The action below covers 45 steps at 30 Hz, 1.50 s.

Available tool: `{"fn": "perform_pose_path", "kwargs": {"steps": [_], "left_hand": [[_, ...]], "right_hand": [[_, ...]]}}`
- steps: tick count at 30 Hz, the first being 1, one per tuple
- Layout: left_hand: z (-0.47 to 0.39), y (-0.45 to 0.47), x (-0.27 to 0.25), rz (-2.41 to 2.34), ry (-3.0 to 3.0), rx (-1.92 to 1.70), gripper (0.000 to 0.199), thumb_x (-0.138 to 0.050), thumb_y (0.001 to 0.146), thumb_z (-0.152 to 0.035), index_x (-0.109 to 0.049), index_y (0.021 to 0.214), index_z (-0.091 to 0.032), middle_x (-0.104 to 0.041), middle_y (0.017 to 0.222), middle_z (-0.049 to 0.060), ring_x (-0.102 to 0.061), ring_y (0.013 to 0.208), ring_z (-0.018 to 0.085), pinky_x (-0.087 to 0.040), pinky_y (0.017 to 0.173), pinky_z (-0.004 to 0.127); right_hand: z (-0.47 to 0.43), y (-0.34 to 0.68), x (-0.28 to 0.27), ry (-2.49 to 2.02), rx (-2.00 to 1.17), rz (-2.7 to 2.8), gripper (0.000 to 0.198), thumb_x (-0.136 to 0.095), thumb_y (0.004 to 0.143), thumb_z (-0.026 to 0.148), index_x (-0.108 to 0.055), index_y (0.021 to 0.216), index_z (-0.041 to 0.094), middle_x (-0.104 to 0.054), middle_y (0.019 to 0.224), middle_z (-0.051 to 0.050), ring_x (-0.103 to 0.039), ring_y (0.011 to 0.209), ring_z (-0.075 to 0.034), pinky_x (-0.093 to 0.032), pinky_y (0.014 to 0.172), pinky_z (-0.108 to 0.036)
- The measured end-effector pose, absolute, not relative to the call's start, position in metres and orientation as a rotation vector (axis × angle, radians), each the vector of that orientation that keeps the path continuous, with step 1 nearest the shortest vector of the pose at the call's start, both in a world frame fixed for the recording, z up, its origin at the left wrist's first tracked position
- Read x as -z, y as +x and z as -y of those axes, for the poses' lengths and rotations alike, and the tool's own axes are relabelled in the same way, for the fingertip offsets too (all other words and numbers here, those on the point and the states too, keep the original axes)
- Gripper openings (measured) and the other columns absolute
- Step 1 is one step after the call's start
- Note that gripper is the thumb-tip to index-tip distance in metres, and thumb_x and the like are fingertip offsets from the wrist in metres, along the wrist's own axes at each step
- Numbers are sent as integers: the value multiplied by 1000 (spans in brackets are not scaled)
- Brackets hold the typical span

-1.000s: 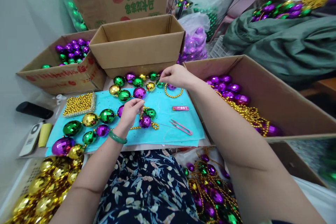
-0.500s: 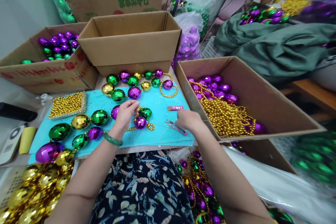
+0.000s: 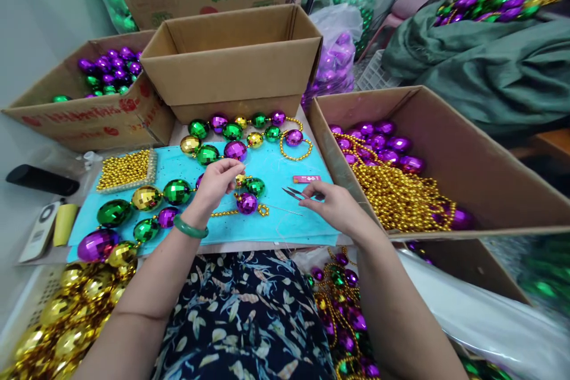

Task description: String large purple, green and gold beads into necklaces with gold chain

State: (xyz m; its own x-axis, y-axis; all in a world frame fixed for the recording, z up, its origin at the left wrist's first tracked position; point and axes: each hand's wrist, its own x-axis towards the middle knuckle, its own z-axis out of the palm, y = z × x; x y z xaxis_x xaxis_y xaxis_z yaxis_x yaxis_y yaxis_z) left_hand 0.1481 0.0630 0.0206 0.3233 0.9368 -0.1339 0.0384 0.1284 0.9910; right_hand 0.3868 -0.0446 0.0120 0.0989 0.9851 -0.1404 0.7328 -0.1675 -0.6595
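Pinched fingers of my left hand (image 3: 219, 185) hold a thin clear thread above the blue sheet (image 3: 249, 231); the thread's far end is too fine to follow. Beside those fingers lie a green faceted bead (image 3: 255, 186), a purple faceted bead (image 3: 247, 203) and a short string of small gold beads (image 3: 225, 214). The row of big beads, including a green one (image 3: 177, 191), runs leftward behind my left wrist. In my right hand (image 3: 332, 205) is a pair of thread snips (image 3: 294, 193), blades pointing left and apart. A needle (image 3: 287, 210) lies just below the blades.
A pink lighter (image 3: 306, 179) lies beyond the snips. At the back is a finished-looking bead strand (image 3: 235, 150). Cardboard boxes stand left (image 3: 84, 130), behind (image 3: 231, 80) and right (image 3: 503, 160). A tray of gold beads (image 3: 126, 169) sits left; gold balls (image 3: 73, 309) fill a basket below.
My right hand has picked up the snips from the sheet and now holds them raised. My left hand keeps its pinch. The whole view has shifted slightly.
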Motion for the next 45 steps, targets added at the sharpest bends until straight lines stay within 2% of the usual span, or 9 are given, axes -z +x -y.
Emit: {"fn": "perform_pose_path", "kwargs": {"steps": [3, 7, 12, 17, 21, 29, 34, 38, 45], "left_hand": [[-62, 147, -27, -1031, 1276, -870, 26, -74, 66, -39, -65, 70, -15, -62, 66, 1, -38, 38, 3, -22, 33, 19], [-61, 144, -31, -1025, 1284, -898, 25, -74, 67, -37, -65, 70, -15, -63, 67, 2, -38, 37, 3, -21, 32, 20], [-62, 141, -34, -1055, 1303, -911, 22, -74, 68, -35, -65, 70, -15, -59, 62, 2, -37, 36, 3, -22, 33, 20], [-61, 139, -33, -1083, 1343, -887, 19, -71, 71, -34, -65, 72, -15, -57, 58, 0, -39, 38, 4, -25, 34, 18], [-59, 140, -28, -1104, 1340, -869, 19, -69, 72, -33, -63, 74, -15, -59, 63, 0, -41, 40, 3, -28, 36, 16], [-59, 145, -8, -849, 1185, -922, 24, -68, 76, -35, -54, 76, -15, -64, 116, 7, -46, 45, 0, -33, 37, 15], [-63, 149, 3, -750, 1091, -900, 28, -67, 77, -35, -48, 74, -15, -65, 111, 5, -43, 42, -2, -30, 36, 13], [-66, 151, 9, -712, 1093, -823, 31, -68, 77, -39, -46, 74, -16, -65, 76, -1, -39, 38, 0, -27, 35, 13], [-68, 153, 19, -636, 1162, -744, 26, -66, 80, -37, -50, 78, -17, -58, 63, -2, -55, 55, 8, -44, 51, 18]], "right_hand": [[39, 381, -19, -1849, -873, 1675, 11, -65, 73, 26, -56, 71, 21, -68, 94, -7, -61, 92, -23, -44, 81, -33], [34, 369, -17, -1587, -1066, 1522, 20, -59, 78, 36, -46, 72, 21, -64, 74, -3, -60, 71, -17, -46, 63, -29], [27, 351, -7, -1446, -1222, 1288, 23, -55, 78, 39, -38, 78, 22, -57, 65, 2, -47, 48, -9, -35, 45, -23], [22, 334, -1, -1420, -1197, 1133, 28, -60, 72, 41, -50, 87, 20, -41, 55, 8, -37, 48, -8, -26, 45, -21], [20, 317, -2, -1345, -1396, 948, 43, -56, 76, 54, -64, 87, 13, -40, 56, 5, -31, 47, -6, -18, 42, -22], [8, 296, -3, -1136, -1746, 511, 36, -66, 73, 46, -67, 83, 12, -42, 55, 6, -35, 40, -4, -16, 36, -18], [2, 294, -4, -1020, -1842, 366, 27, -66, 76, 37, -64, 77, 10, -43, 51, 6, -32, 36, -2, -15, 31, -15], [-1, 296, -3, -927, -1873, 304, 24, -67, 77, 34, -63, 76, 10, -42, 49, 7, -29, 34, -1, -16, 29, -14], [0, 304, -5, -915, -1880, 248, 20, -66, 79, 29, -62, 74, 10, -43, 47, 7, -29, 32, -1, -18, 28, -13]]}}
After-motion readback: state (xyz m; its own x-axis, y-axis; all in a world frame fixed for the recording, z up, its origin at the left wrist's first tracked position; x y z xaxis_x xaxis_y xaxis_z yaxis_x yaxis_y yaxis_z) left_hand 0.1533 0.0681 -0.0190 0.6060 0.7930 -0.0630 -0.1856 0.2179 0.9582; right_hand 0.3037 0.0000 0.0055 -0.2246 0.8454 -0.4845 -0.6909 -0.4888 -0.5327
